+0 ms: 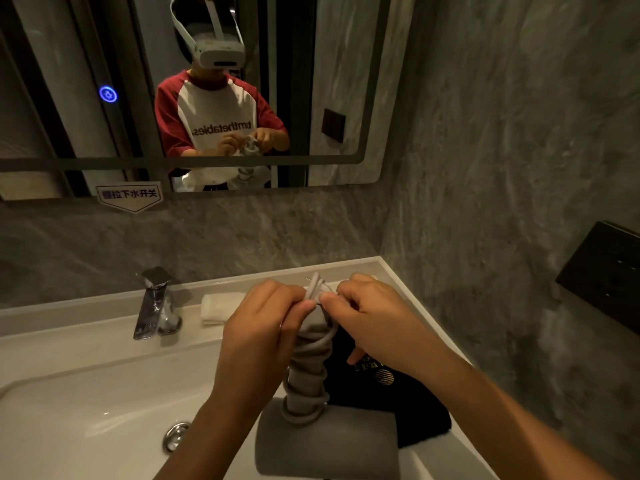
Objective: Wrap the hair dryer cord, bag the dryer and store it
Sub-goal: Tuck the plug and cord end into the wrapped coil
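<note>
A grey hair dryer (325, 441) rests with its barrel on the sink counter and its handle pointing up. The grey cord (308, 362) is coiled in several turns around the handle. At the handle's top, my left hand (263, 327) and my right hand (374, 313) both pinch the plug end of the cord (317, 287), whose metal prongs stick up between my fingers. A black cloth bag (388, 400) with a gold logo lies flat on the counter behind the dryer, under my right wrist.
A white basin (86, 403) with a chrome drain (176, 434) is at lower left, a chrome faucet (156, 303) behind it. A folded white towel (218, 306) lies near the wall. A mirror (311, 81) hangs above, and a black wall panel (606, 275) is at right.
</note>
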